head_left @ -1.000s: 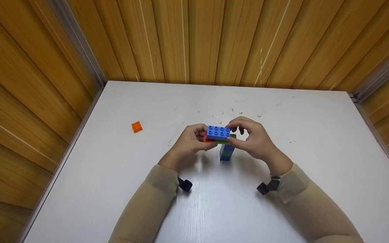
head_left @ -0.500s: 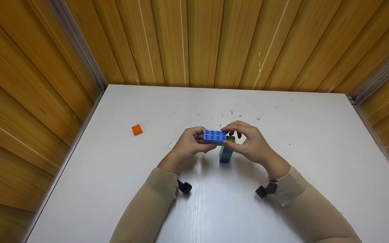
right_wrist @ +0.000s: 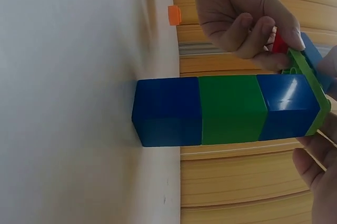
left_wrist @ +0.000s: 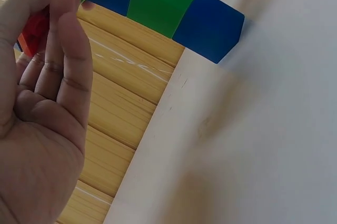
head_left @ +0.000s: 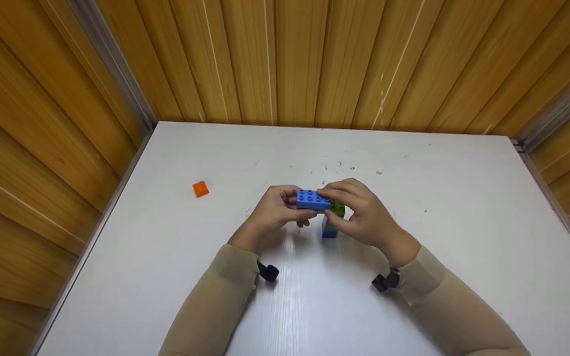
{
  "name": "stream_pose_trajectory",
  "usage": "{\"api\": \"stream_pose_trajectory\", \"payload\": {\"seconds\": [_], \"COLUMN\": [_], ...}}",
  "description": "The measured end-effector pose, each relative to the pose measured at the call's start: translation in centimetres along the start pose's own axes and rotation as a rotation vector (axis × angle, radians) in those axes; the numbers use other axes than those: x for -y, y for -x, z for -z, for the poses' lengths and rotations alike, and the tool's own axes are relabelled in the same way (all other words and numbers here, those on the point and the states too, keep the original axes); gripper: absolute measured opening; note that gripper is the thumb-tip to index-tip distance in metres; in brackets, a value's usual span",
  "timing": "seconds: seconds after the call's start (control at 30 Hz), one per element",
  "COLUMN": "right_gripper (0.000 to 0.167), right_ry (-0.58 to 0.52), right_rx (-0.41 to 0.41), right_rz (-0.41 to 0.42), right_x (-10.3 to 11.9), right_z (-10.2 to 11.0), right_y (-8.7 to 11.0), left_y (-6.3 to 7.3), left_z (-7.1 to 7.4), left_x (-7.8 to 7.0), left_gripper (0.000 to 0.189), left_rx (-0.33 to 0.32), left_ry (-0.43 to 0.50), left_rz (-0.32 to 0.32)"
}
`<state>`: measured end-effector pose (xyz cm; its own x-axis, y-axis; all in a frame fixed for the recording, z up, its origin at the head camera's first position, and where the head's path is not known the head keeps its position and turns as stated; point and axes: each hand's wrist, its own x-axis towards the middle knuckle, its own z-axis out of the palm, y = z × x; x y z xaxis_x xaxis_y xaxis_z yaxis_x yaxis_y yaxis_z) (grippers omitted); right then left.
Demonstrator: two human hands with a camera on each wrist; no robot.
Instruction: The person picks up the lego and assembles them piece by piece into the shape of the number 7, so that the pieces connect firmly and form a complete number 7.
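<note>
A column of toy building bricks (right_wrist: 231, 110), blue, green and blue, stands on the table under a light green plate (right_wrist: 314, 88). Over the plate's left end lies a long blue brick (head_left: 309, 199) with studs facing up. Beneath that brick, a red brick (left_wrist: 35, 33) shows among the fingers of my left hand (head_left: 276, 211), which grips it from the left side. My right hand (head_left: 368, 213) pinches the blue brick's right end, thumb at the front and fingers over the top. Its fingers partly hide the plate's right end in the head view.
A small orange brick (head_left: 200, 189) lies apart at the left of the white table (head_left: 438, 207). Wood-panelled walls (head_left: 295, 59) rise behind and at both sides. Small dark marks dot the tabletop beyond the hands.
The long blue brick has shifted slightly left, now covering the red brick from above. My right hand has followed leftward, and its fingers have come further over the brick's end.
</note>
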<state>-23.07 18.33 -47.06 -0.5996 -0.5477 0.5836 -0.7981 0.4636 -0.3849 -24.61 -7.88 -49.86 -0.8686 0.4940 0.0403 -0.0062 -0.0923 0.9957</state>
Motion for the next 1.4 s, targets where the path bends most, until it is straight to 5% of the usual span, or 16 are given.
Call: {"api": "stream_pose_trajectory", "payload": {"seconds": [0.2,0.5,1.23,1.4], "right_gripper": [0.058,0.054,0.049,0.051], "right_ry": [0.208,0.312,0.235,0.232], "right_rx": [-0.091,-0.144,-0.149,-0.155], "right_rz": [0.189,0.286,0.26,0.254], "right_x": [-0.15,-0.04,0.12,0.11], "right_z": [-0.56,-0.94,-0.75,-0.9], "right_y": [-0.01,-0.1,0.13,0.15], "left_y": [-0.14,0.02,-0.23,-0.16], "left_z": [-0.11,-0.12,-0.44,-0.81], "left_x": [-0.03,0.2,-0.03,-0.74], "left_gripper": [0.032,0.033,0.043,0.056], "left_rx": [0.029,0.013,0.051,0.005], "left_ry": [0.041,0.029,0.097,0.098], "left_rz": [-0.002,0.007,-0.011,0.011]}}
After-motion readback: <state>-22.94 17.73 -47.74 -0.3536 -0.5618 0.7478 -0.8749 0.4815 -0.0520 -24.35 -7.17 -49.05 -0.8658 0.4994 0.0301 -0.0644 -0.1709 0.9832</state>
